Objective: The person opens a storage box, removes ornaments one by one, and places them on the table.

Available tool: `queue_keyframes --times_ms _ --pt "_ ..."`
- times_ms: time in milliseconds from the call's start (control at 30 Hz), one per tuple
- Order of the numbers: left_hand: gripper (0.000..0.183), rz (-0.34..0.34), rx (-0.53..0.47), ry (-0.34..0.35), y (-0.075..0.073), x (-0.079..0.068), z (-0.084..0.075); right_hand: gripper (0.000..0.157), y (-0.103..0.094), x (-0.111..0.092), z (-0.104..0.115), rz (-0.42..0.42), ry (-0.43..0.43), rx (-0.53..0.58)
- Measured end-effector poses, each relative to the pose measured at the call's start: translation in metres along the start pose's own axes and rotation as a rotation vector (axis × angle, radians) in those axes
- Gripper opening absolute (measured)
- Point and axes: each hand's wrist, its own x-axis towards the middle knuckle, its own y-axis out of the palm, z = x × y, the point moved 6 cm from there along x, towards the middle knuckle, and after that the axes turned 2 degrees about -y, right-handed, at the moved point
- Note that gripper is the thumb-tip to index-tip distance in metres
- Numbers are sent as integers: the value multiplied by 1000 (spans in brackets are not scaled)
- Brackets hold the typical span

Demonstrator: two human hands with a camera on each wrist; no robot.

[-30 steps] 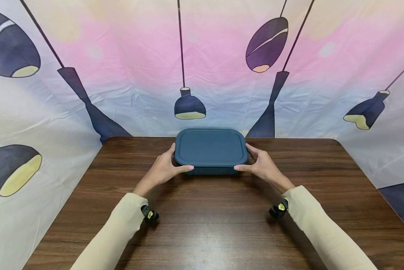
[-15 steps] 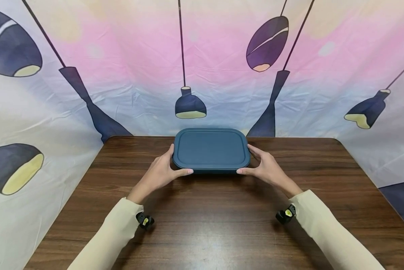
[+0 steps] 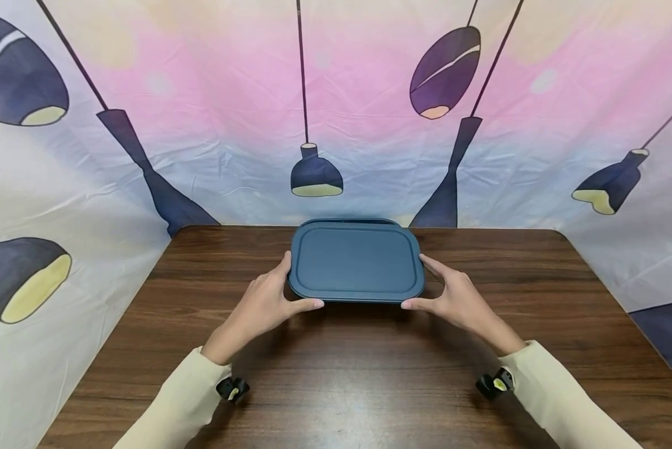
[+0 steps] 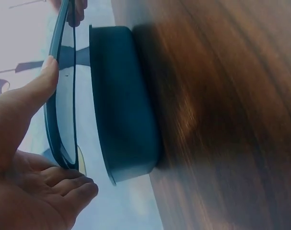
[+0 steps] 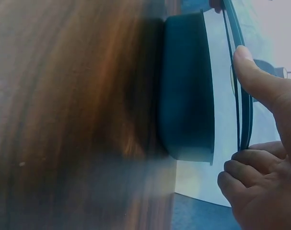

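Note:
A blue rectangular lid [image 3: 357,262] with rounded corners is held level between both hands. My left hand [image 3: 265,299] grips its left end, thumb at the near edge and fingers at the side. At the opposite end my right hand [image 3: 460,299] holds it in the same way. Below the lid stands the matching deep blue container [image 4: 123,103], upright on the table. Both wrist views show a gap between the container's rim and the lid [image 5: 241,86]. In the head view the lid covers most of the container, and only its far rim [image 3: 349,221] shows behind.
The dark wood table [image 3: 347,374] ends just behind the container. Beyond it hangs a pastel cloth [image 3: 212,93] printed with lamps, which also runs down both sides. Each cuff carries a small black camera, one at the left wrist [image 3: 233,390] and one at the right wrist [image 3: 495,383].
The lid has come up off the container and shifted toward me, baring the far rim. Both hands have moved with it, slightly nearer and wider apart. The container stays in place.

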Motion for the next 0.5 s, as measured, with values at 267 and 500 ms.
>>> queue_keyframes --times_ms 267,500 --pt "127 -32 64 1 0 -21 -9 102 0 -23 5 15 -12 -43" --pt "125 -56 75 13 1 -36 -15 98 0 -39 11 44 -23 -75"
